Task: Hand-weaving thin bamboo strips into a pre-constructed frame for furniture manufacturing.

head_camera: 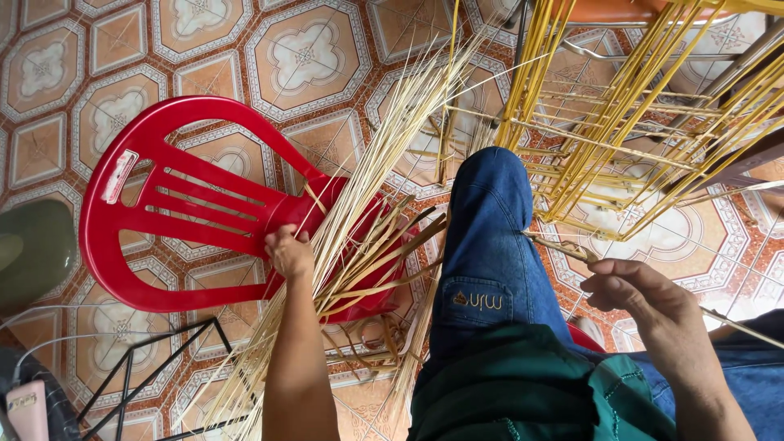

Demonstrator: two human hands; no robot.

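honestly, from the head view, my left hand is down on the red plastic chair, fingers curled into the bundle of pale cane strips that lies across its seat; i read it as closed on a few strips, though the fingertips are buried among them. my right hand sits over by my knee, pinching one thin strip between thumb and fingers, its far end running toward the yellow woven frame in front of me.

the bundle is loose and fans out past the chair at both ends, so a careless tug with my left could, i'd judge, drag neighbours along and spill them onto the tiled floor. the single strip in my right looks slender; bending it sharply over my jeans might kink or split it. the frame's upright canes stand close together, and a stray end could snag between them.
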